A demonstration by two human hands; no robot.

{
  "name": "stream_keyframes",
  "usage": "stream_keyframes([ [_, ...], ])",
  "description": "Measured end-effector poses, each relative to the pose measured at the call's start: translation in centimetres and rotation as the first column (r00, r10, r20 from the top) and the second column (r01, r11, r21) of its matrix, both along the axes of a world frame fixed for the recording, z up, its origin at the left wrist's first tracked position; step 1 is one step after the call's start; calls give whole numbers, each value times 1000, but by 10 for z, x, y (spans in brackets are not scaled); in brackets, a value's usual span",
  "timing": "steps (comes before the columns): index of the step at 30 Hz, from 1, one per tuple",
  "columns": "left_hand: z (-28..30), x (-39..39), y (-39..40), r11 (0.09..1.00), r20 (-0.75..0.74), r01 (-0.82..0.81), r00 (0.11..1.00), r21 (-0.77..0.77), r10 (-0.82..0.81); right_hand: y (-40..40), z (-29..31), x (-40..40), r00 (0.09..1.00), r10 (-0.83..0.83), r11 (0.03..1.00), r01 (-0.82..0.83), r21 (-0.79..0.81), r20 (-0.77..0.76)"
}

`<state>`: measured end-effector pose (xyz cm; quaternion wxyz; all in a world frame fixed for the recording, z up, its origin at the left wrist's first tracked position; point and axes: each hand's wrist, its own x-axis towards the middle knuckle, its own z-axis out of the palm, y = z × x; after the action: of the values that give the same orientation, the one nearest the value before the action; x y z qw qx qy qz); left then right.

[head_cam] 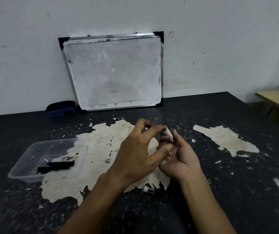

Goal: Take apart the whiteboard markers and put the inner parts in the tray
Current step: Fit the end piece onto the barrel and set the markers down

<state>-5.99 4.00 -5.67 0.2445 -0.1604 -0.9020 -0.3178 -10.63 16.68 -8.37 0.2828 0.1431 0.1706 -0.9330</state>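
Right hand [181,159] grips the marker [168,133], end tilted toward my left hand [135,154], which pinches that end to work it open. Tray [25,176] sits left of both hands for quick drops.

Both bare forearms come up from the lower edge and converge in the middle, the left one slanting in from the lower left, the right one rising more steeply from the lower right. The left hand [135,154] shows its back to the camera, wrist bent slightly, fingers arched and spread; its index finger curls over to the upper end of the marker [168,134] and its thumb reaches across below. The right hand [181,158] lies palm up just beside it, touching the left thumb, fingers curled round the marker's lower part, thumb upright alongside it
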Motion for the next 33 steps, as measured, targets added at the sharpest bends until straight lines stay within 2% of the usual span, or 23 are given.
stream_keyframes([
  [5, -5, 7, -14, 994, 38, 46, 998, 95, -50, 4, -2, -3, 1000, -4, 1000, 4, 5, 2],
  [7, -13, 13, -27, 996, 168, 70, 983, 59, -79, 6, -3, -4, 1000, 15, 1000, -15, 5, -1],
  [9, -22, 20, -37, 995, 379, 97, 921, -12, -85, 7, -4, -4, 1000, 28, 1000, -28, 10, -6],
  [11, -30, 26, -41, 987, 515, 135, 854, -82, -74, 7, -5, -4, 1000, 29, 999, -28, 21, -10],
  [15, -39, 29, -42, 980, 560, 172, 824, -103, -86, 5, -5, -3, 1000, 24, 999, -23, 43, -8],
  [18, -32, 29, -42, 996, 501, 83, 863, -19, -62, 4, -4, -1, 1000, 0, 997, 1, 83, -17],
  [21, -11, 26, -40, 991, 296, -68, 955, 114, 31, 3, -3, 0, 998, -25, 985, 34, 168, -52],
  [25, 17, 15, -35, 974, 43, -107, 994, 200, 101, -2, 0, 4, 996, -36, 966, 55, 253, -80],
  [33, 19, 0, -25, 987, -5, -91, 996, 133, 93, -6, 1, 9, 995, -14, 946, 46, 320, -103],
])
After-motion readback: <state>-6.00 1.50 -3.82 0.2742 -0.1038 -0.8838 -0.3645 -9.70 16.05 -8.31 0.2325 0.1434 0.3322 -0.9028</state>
